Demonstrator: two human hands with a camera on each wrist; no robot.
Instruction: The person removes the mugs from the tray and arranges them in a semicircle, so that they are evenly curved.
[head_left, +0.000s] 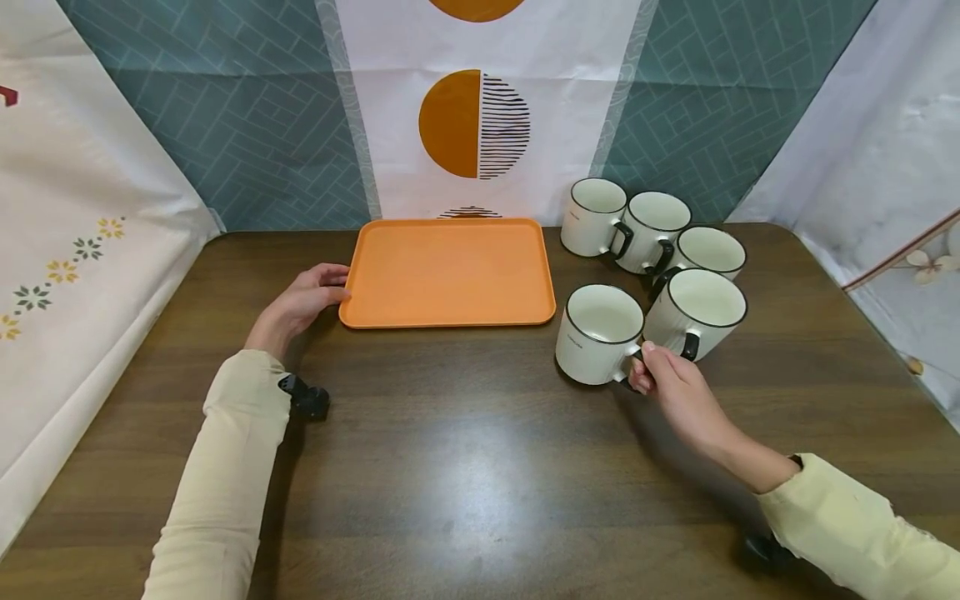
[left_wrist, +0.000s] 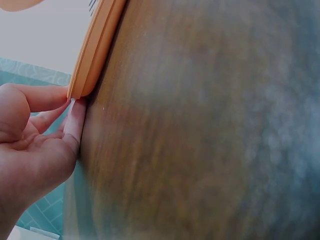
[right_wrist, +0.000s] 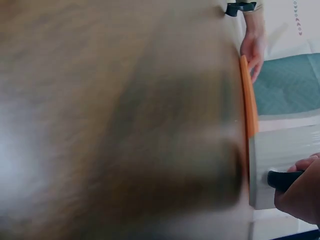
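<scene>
Mug nearest the person, white with a dark rim, stands upright on the wooden table just right of the orange tray, at the front of a cluster of five mugs. It looks like glazed ceramic: stiff, fairly heavy, smooth and breakable, so the dark handle is the sound place to take it. The right hand has its fingers curled round that handle, the mug's body to their left. The left hand rests at the tray's left edge, fingers relaxed and touching the rim.
</scene>
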